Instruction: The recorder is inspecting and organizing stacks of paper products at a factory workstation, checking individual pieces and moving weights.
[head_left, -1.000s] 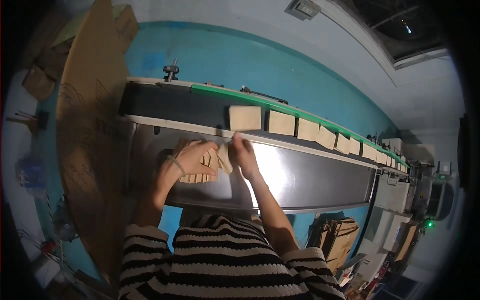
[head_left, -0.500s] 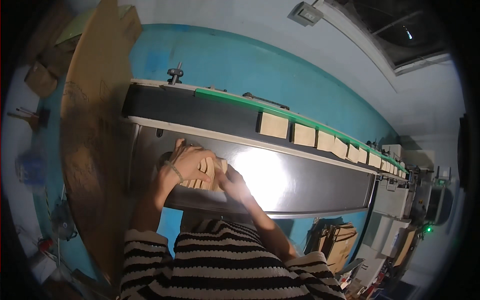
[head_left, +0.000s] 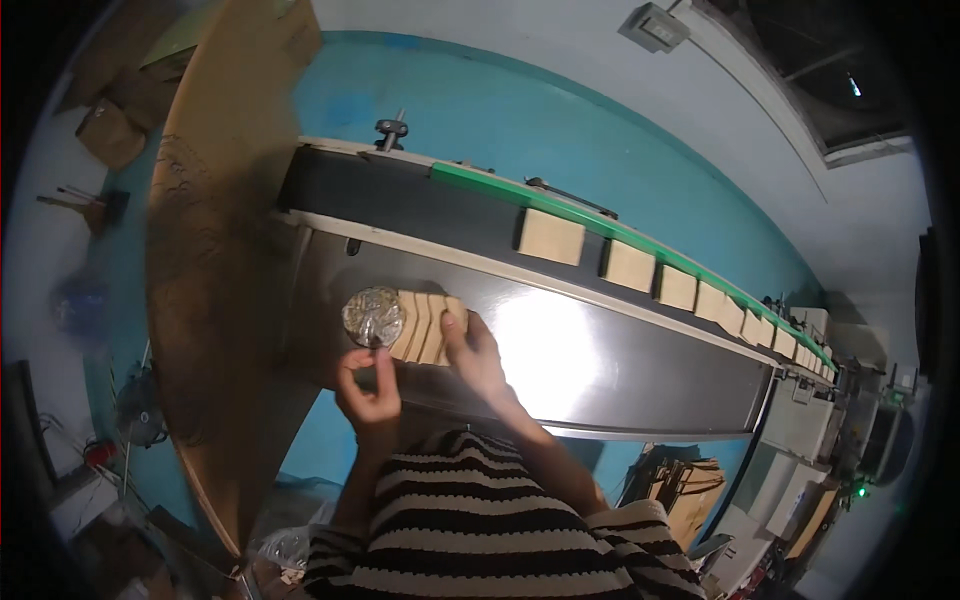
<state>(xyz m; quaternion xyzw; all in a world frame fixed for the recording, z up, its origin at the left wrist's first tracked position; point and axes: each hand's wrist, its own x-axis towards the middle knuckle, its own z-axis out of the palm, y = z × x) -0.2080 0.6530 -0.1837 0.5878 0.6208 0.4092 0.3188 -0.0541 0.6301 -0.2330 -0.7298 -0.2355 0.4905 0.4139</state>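
A row of beige, flat packets point(head_left: 420, 325) stands fanned out on the steel worktop in front of me. My right hand point(head_left: 478, 358) grips the right end of that row, thumb over the near face of the last packet. Against the row's left end is a round, shiny, greyish thing point(head_left: 373, 317) with a crinkled, film-like surface; its kind I cannot make out. Just below its near edge is my left hand point(head_left: 372, 402), with thumb and finger curled together. Whatever may be between those fingertips is too small to tell.
Beyond the worktop point(head_left: 640, 375) runs a dark conveyor belt point(head_left: 400, 192) with a green guide rail point(head_left: 520, 190). Several beige packets point(head_left: 630, 266) lie spaced along it. A tall cardboard sheet point(head_left: 210, 280) stands at left; folded cartons point(head_left: 690, 488) lean below right.
My left hand has come off the packets and dropped toward me, uncovering the round shiny thing. My right hand stays at the row's right end. The whole view has shifted slightly.
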